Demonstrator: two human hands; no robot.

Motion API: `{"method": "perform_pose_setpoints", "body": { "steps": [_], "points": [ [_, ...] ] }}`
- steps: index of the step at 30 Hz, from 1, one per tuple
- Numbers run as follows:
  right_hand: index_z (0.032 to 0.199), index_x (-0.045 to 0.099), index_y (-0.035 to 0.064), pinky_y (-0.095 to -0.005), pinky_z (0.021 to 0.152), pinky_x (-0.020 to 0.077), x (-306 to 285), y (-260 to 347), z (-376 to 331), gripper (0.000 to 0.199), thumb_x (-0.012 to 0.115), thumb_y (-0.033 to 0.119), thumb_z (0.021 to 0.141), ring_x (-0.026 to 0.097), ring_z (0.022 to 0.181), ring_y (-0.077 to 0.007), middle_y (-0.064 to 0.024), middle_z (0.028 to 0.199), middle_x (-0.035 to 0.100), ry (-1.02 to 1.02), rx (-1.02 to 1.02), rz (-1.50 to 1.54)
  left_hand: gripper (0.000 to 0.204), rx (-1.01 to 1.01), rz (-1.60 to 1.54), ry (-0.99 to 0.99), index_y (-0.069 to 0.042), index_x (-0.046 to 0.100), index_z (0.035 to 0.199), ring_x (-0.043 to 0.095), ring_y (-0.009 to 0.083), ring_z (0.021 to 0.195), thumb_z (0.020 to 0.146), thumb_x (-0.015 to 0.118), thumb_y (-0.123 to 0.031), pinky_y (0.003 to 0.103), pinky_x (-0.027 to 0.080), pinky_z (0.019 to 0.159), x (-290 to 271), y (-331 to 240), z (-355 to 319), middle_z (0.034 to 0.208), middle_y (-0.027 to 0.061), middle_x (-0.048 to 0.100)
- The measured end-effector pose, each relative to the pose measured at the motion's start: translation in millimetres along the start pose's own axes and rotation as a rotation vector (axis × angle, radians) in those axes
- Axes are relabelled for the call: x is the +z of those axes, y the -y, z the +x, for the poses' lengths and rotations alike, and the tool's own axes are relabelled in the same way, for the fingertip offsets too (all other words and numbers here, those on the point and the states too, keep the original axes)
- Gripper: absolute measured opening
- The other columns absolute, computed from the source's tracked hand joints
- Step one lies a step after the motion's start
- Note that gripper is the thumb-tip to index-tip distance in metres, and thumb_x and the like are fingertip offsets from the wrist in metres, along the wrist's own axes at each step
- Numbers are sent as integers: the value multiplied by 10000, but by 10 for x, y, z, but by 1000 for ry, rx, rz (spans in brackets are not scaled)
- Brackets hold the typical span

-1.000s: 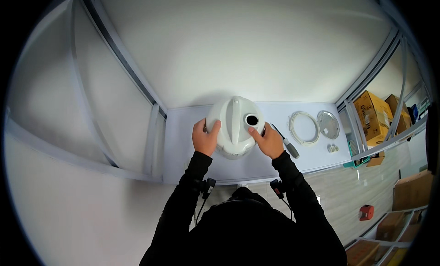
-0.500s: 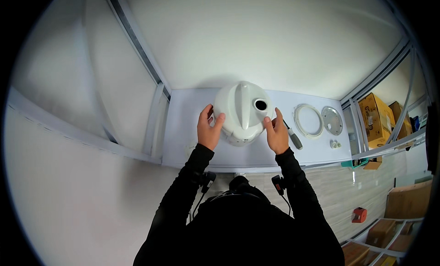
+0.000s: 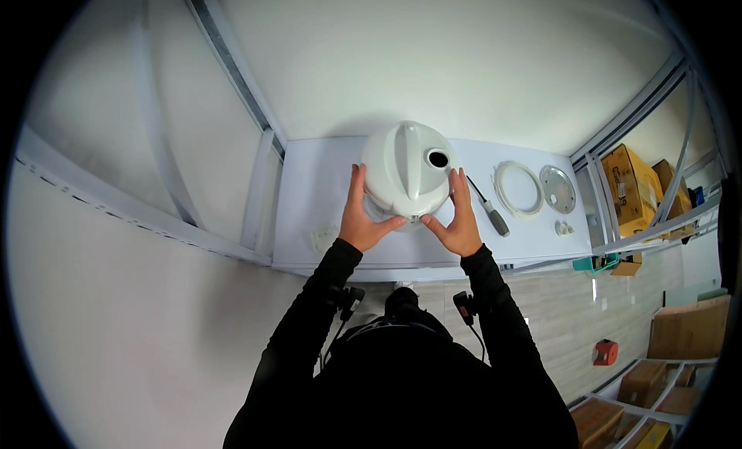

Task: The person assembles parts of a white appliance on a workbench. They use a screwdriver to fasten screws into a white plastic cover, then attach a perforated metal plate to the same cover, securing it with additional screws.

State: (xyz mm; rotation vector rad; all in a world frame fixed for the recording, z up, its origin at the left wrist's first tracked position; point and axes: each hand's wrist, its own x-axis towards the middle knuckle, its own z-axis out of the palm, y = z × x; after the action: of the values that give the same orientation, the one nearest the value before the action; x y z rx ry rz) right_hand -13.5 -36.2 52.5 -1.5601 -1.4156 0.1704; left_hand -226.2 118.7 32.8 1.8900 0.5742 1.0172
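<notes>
A white dome-shaped appliance housing [image 3: 386, 159] sits on the white table in front of me. A raised ridge like a handle runs over its top, and beside the ridge is a round dark opening. My left hand [image 3: 366, 221] cups its left side, fingers along the wall. On the opposite side my right hand [image 3: 460, 225] does the same. Both thumbs press together near a small part at its front edge. Just right of my right hand lies a screwdriver [image 3: 495, 217] with a grey handle.
To the right on the table [image 3: 301, 186] lie a white ring [image 3: 502, 202], a round metal plate [image 3: 558, 192] and small pale parts [image 3: 564, 228]. Something clear and crumpled [image 3: 323, 237] is near my left wrist. Metal frame posts [image 3: 261, 188] flank the table; boxes [image 3: 632, 194] stand beyond at right.
My hands have slid lower around the housing, thumbs moving from its upper sides to meet at its front edge. The view has shifted slightly.
</notes>
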Motion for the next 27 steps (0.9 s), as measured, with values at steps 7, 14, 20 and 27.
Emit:
{"method": "perform_pose_setpoints", "body": {
  "steps": [7,14,20,27],
  "points": [
    [1690,263,-18,-527,1269,344,19,10,-4,1072,890,318,888,197,1639,-503,-347,1706,301,-15,4,-29,1372,-25,-16,-16,-30,194,1717,199,419,1663,672,1037,-315,480,310,1300,2,54,-1,1755,345,197],
    [1692,294,13,-490,1206,444,24,-1,8,1076,907,357,877,318,1598,-492,-354,1701,309,-36,20,-53,1354,-41,-17,-37,-30,235,1709,264,410,1644,661,1042,-322,478,344,1289,11,53,1,1751,328,231],
    [1717,256,46,-490,1240,426,-16,1,29,1076,906,300,898,334,1609,-425,-318,1750,205,17,74,-24,1352,-44,-17,-60,-30,255,1705,283,410,1637,649,1048,-322,479,343,1292,34,81,5,1747,323,248],
    [1681,359,54,-504,1220,432,-12,-6,35,1068,945,337,834,378,1570,-490,-346,1696,326,-23,82,-20,1366,-19,24,-81,-48,270,1707,325,422,1618,628,1059,-329,476,376,1273,34,64,-20,1735,336,268]
  ]
}}
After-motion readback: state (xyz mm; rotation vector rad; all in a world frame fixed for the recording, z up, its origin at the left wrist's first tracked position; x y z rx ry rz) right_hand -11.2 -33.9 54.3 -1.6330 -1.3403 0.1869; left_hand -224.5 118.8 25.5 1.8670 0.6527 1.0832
